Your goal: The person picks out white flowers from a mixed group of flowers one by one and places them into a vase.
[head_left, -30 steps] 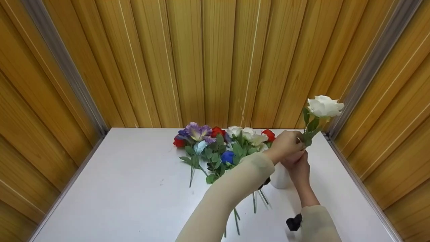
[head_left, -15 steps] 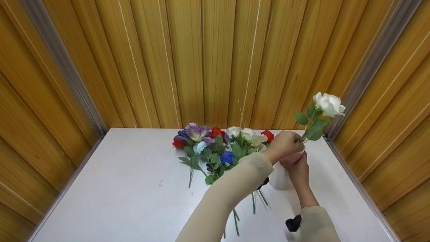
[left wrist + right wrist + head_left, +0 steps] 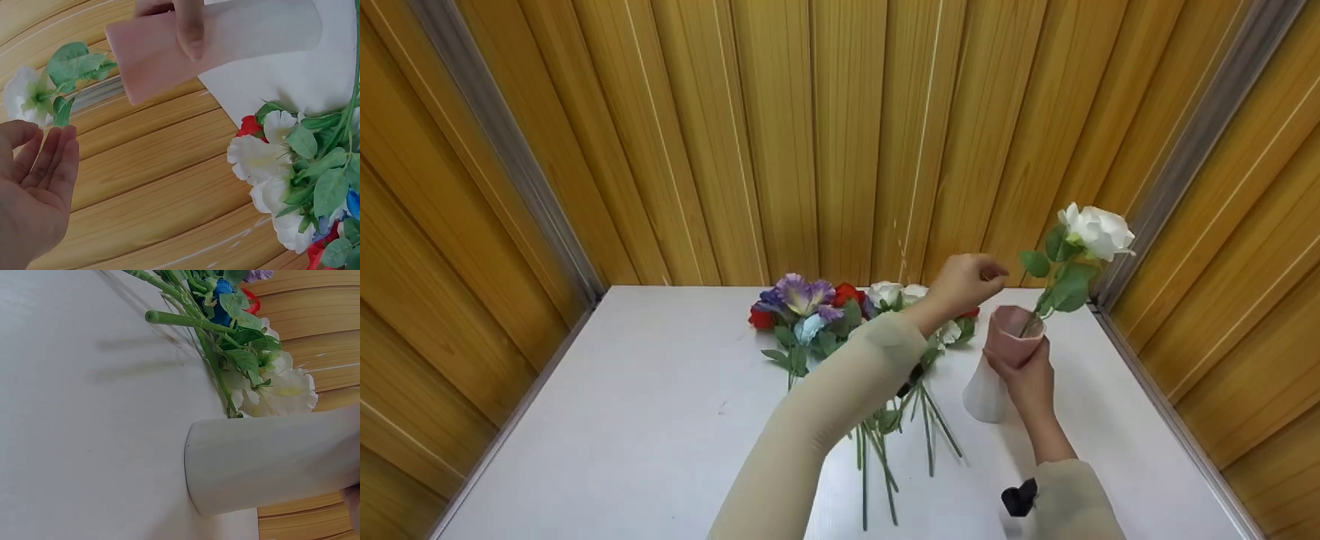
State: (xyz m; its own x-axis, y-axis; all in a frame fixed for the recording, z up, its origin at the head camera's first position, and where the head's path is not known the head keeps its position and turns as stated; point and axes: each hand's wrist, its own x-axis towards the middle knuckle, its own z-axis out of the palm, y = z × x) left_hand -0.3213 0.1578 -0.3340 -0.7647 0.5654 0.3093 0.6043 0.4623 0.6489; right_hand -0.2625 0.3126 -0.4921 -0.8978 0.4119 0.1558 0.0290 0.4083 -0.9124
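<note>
A pink-and-white vase (image 3: 988, 390) stands on the right side of the table, its lower part also filling the right wrist view. My right hand (image 3: 1030, 379) grips it around the pink upper part. One white rose (image 3: 1099, 231) rises from the vase mouth, leaning right, with its stem inside. Up and left of the rim, my left hand (image 3: 966, 283) hovers with loosely bent fingers and holds nothing. The left wrist view has this hand (image 3: 39, 191) apart from the rose (image 3: 25, 95) and the vase (image 3: 152, 53).
Left of the vase lies a pile of artificial flowers: a purple bloom (image 3: 801, 296), a light blue one (image 3: 808, 328), red and white ones. Their green stems (image 3: 864, 480) point to the table's front. Wood-patterned panels (image 3: 840, 150) enclose the white table (image 3: 660, 420).
My left hand has let go of the white rose and moved up and left. The rose has turned and now leans right in the vase. My right hand keeps its grip.
</note>
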